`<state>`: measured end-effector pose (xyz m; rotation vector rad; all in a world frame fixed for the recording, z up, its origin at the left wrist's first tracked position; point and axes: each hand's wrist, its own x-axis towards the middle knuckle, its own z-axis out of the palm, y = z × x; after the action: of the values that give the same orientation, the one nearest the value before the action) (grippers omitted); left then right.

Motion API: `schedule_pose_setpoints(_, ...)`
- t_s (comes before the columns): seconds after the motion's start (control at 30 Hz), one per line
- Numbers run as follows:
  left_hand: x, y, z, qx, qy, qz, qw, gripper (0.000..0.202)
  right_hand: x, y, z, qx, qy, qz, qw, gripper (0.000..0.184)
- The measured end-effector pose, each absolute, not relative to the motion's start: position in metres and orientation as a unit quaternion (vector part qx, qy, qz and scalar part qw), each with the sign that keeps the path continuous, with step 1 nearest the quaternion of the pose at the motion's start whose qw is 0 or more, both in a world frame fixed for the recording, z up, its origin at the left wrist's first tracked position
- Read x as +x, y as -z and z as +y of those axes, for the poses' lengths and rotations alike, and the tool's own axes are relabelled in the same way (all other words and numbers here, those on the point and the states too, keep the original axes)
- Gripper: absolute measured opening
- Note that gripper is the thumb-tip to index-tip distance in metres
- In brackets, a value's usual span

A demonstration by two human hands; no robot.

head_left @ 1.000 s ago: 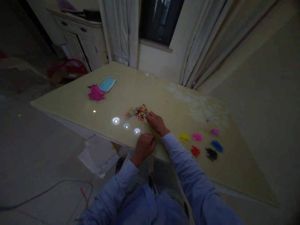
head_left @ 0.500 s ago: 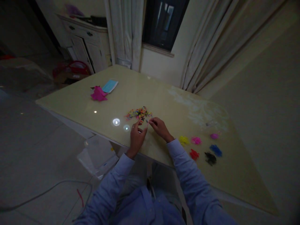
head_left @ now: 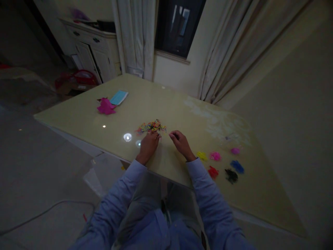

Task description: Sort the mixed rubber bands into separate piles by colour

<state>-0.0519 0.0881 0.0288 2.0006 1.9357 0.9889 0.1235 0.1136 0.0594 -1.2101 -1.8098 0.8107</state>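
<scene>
A mixed pile of small coloured rubber bands (head_left: 152,125) lies on the table in front of my hands. My left hand (head_left: 149,146) is at the near edge of this pile, palm down, its fingers bent together. A small dark band (head_left: 160,136) shows at its fingertips. To the right, apart from the pile, my right hand (head_left: 181,143) hovers over the table with thumb and forefinger pinched. Whatever is between those fingertips, if anything, is too small to make out.
Sorted heaps lie at right: yellow (head_left: 202,156), pink (head_left: 215,156), red (head_left: 213,172), blue (head_left: 237,166), black (head_left: 231,176) and purple (head_left: 235,151). Further left are a magenta crumpled piece (head_left: 106,106) and a blue face mask (head_left: 119,97). The table's edge (head_left: 179,179) runs close to my body.
My hands were together, fingertips nearly meeting around a small dark loop; now they are apart. The left has turned palm down towards the pile, and the right has drawn slightly away to the right.
</scene>
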Motion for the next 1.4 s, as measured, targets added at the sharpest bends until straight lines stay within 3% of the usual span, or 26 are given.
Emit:
schedule_pose_setpoints(0.23,-0.052,-0.039,0.095,0.707,-0.208,0.672,0.080,0.027,0.177,-0.081,0.065,-0.494,-0.437,-0.564,0.498,0.026)
schedule_pose_setpoints(0.5,-0.043,-0.037,0.088,0.680,-0.295,0.668,0.061,0.033,0.231,-0.125,-0.010,-0.454,-0.491,-0.388,0.635,0.022)
schedule_pose_setpoints(0.8,0.017,-0.016,0.037,0.707,-0.372,0.559,0.223,0.030,0.231,-0.143,-0.043,-0.467,-0.454,-0.401,0.644,0.021)
schedule_pose_setpoints(0.93,0.031,-0.002,0.026,0.740,-0.346,0.539,0.206,0.028,0.245,-0.134,-0.044,-0.489,-0.435,-0.414,0.632,0.020)
schedule_pose_setpoints(1.03,0.029,0.002,0.026,0.750,-0.339,0.530,0.202,0.027,0.270,-0.117,-0.030,-0.578,-0.340,-0.467,0.577,0.020)
schedule_pose_setpoints(1.17,0.024,0.002,0.026,0.745,-0.353,0.523,0.216,0.028,0.305,-0.082,0.003,-0.728,-0.110,-0.570,0.364,0.016)
schedule_pose_setpoints(1.3,0.022,0.001,0.025,0.742,-0.350,0.526,0.225,0.029,0.318,-0.052,0.025,-0.771,-0.053,-0.613,0.167,0.023)
schedule_pose_setpoints(1.4,0.021,0.000,0.025,0.741,-0.352,0.523,0.230,0.027,0.319,-0.037,0.031,-0.772,-0.022,-0.620,0.134,0.023)
